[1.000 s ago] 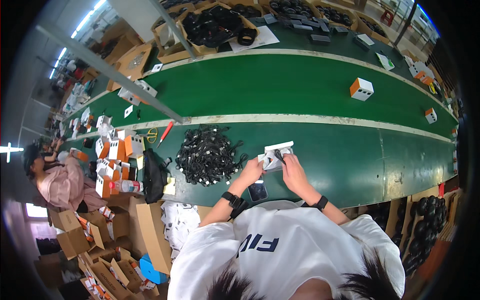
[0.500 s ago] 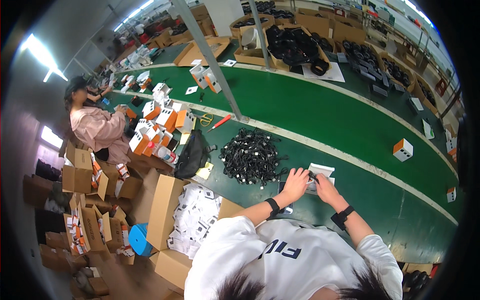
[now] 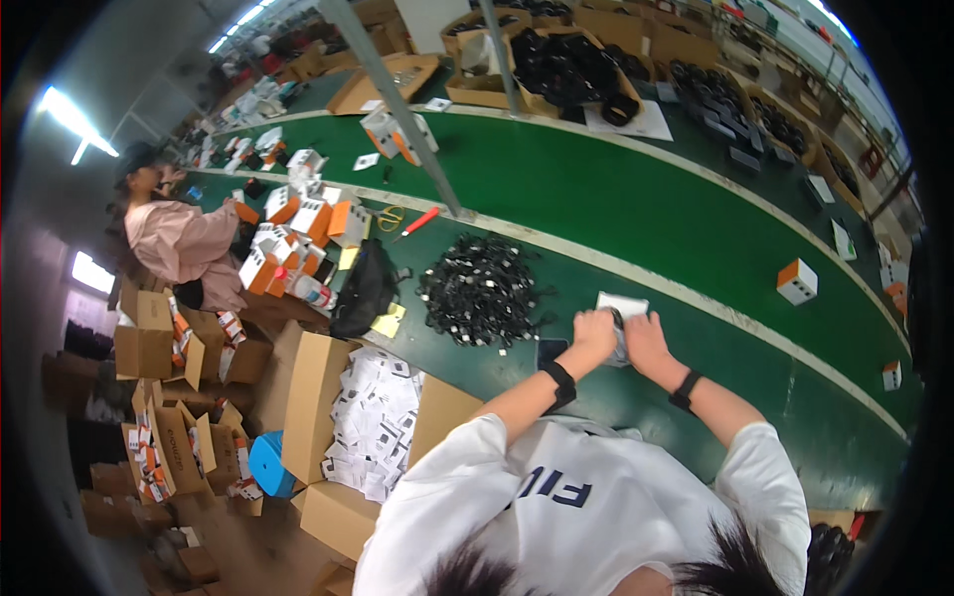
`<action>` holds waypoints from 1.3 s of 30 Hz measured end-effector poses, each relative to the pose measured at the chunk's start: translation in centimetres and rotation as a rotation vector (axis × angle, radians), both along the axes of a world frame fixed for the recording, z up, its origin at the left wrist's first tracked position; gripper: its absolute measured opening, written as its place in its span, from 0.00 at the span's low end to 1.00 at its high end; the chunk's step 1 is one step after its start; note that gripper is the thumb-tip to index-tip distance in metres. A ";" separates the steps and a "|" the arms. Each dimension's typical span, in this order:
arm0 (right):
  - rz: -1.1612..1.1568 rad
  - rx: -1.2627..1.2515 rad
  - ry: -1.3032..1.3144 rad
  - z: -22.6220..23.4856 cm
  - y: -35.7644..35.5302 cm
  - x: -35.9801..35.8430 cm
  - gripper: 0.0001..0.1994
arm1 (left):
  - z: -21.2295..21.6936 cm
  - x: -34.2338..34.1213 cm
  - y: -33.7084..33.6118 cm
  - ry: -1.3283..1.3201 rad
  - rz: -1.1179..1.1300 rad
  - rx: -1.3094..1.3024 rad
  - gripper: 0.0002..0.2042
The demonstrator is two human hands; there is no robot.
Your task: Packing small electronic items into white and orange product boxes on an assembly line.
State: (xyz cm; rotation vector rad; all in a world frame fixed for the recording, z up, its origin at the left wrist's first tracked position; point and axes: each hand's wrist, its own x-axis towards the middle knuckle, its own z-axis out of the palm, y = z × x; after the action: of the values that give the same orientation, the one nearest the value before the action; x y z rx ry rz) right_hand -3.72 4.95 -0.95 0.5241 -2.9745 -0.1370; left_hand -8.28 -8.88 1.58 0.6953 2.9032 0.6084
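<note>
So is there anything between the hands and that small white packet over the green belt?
Nothing visible. The left hand and the right hand both already grip the small white packet, one on each side. The pile of black cables lies apart, on the left-hand side.

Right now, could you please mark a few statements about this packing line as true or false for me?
1. Both hands, the left hand and the right hand, meet on a small white packet. True.
2. The pile of black cables lies to the right of the hands. False: it lies to their left on the green belt.
3. An open carton of white packets stands at the person's left. True.
4. The orange and white box on the belt is in the right hand. False: it sits alone, far from both hands.
</note>
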 end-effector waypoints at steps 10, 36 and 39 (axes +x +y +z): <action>0.001 0.480 -0.101 1.1 -2.3 -0.6 0.12 | -0.8 1.1 -3.5 0.424 -0.269 -0.010 0.10; -0.282 -1.114 0.029 2.8 -0.5 2.6 0.12 | -1.4 1.3 -2.5 0.381 -0.399 -0.097 0.11; -0.326 -1.356 -0.117 1.0 -0.6 4.6 0.13 | -1.3 2.1 -2.8 0.389 -0.394 -0.007 0.11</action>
State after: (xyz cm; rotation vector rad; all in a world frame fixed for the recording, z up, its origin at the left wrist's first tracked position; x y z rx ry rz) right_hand 0.92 4.33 0.01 -0.1471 -2.4000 1.7172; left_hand -6.15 -11.72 0.31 1.4835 2.9539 0.4549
